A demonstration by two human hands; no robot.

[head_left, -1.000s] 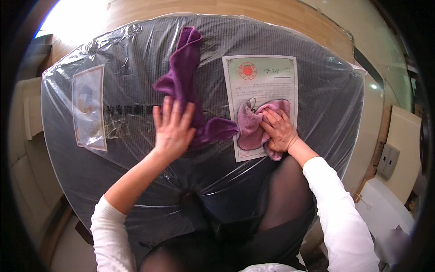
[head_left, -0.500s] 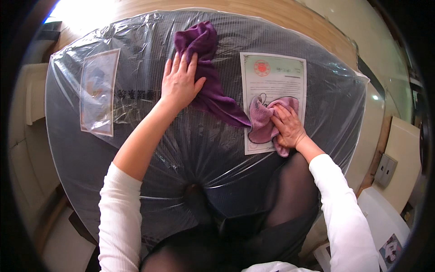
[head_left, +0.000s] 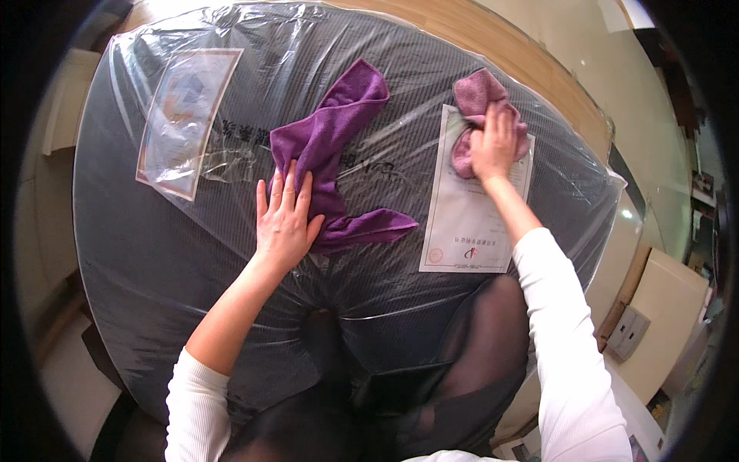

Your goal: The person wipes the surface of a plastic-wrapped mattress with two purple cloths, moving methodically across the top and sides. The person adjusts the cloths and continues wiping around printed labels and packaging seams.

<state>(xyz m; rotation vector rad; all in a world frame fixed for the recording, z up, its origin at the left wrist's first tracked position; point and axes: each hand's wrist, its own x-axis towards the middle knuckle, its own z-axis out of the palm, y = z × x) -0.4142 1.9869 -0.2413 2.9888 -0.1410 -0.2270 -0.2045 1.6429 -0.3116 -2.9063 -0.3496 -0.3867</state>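
A crumpled purple cloth (head_left: pixel 327 146) lies on a plastic-wrapped dark mattress (head_left: pixel 177 269). My left hand (head_left: pixel 286 217) rests flat at its near left edge, fingers stretched out and touching the fabric. A pink cloth (head_left: pixel 481 88) is bunched beneath my right hand (head_left: pixel 495 142), whose fingers curve over it and press it down. That cloth covers the upper part of a white printed sheet (head_left: pixel 469 219) with a red stamp, which lies on the right side. The palm side of both hands is hidden.
Another framed sheet (head_left: pixel 188 119) lies under the shiny plastic at the left. A wooden floor strip (head_left: pixel 431 15) runs behind the mattress. A cream panel with a socket plate (head_left: pixel 629 333) stands at the right. My legs kneel on the near edge.
My right hand has pushed the pink cloth away from me across the sheet, uncovering its lower part. My left hand has come nearer, and the purple cloth has been dragged and bunched toward me.
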